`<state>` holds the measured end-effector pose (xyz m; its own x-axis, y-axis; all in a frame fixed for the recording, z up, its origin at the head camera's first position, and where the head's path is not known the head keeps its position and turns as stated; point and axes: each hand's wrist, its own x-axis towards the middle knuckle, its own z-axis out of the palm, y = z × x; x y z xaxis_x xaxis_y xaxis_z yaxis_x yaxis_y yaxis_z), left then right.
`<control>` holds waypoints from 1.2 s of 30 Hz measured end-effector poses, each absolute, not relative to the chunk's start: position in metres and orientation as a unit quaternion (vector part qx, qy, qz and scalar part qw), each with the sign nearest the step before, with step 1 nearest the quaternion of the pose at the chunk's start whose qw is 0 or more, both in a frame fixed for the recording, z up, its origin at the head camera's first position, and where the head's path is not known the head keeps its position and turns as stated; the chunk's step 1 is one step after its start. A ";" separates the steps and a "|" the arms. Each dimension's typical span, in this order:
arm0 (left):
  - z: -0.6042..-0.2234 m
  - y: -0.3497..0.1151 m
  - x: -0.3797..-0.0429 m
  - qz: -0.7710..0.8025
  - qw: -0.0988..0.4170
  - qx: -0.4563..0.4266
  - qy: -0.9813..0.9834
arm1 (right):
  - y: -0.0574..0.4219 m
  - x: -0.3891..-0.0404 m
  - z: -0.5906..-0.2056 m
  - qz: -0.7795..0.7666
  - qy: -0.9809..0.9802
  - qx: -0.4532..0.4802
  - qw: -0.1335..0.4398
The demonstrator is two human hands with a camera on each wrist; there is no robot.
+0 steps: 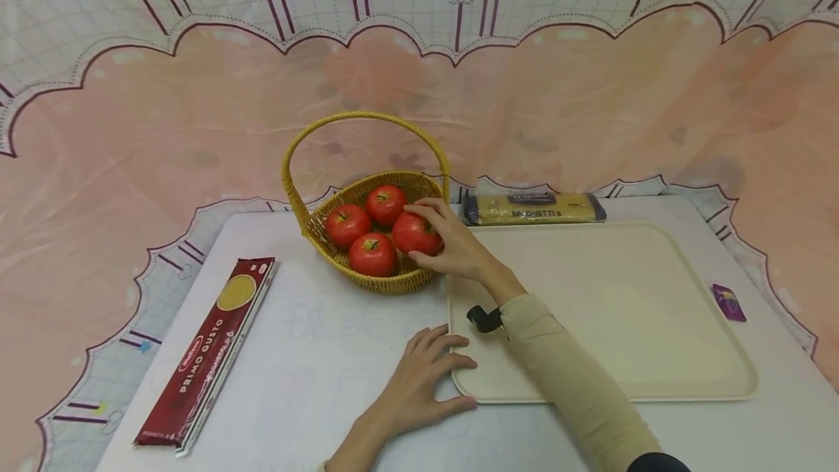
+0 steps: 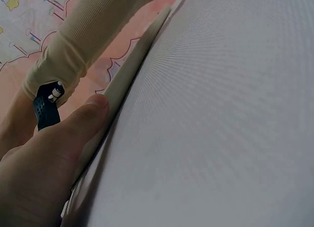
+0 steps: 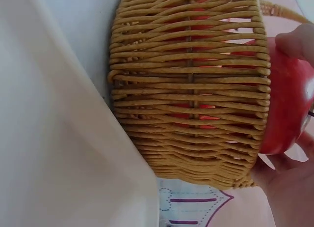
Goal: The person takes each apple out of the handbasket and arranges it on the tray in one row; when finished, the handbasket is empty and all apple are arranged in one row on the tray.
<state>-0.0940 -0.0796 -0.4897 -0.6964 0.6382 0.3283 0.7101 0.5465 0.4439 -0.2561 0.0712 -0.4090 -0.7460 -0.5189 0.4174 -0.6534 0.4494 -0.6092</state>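
A yellow wicker basket point(image 1: 393, 284) with a tall handle stands at the back middle of the table, with red apples inside. My right hand point(image 1: 455, 245) reaches over its right side and holds the rightmost apple point(image 1: 413, 233), thumb and fingers spread round it. In the right wrist view this apple point(image 3: 289, 101) sits at the basket rim. Three other apples, one of them the front apple point(image 1: 373, 255), lie beside it. My left hand point(image 1: 419, 384) rests by the near left corner of a cream tray point(image 1: 623, 312), fingers relaxed; in the left wrist view its thumb point(image 2: 91, 114) is against the tray's edge.
A dark red spaghetti pack point(image 1: 206, 355) lies slanted on the left of the table. Behind the tray lies a yellow spaghetti pack point(image 1: 534, 208). A small purple packet point(image 1: 728, 302) is off the tray's right edge. A patterned cloth point(image 1: 590, 100) hangs behind the table.
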 end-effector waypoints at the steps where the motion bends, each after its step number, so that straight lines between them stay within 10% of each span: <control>1: -0.489 -0.080 -0.094 -0.282 0.064 -0.384 -0.877 | 0.072 -0.255 -0.409 0.402 -0.845 0.344 0.085; 36: -0.484 -0.054 -0.117 -0.324 0.094 -0.184 -0.923 | 0.120 -0.235 -0.412 0.533 -0.811 0.226 0.079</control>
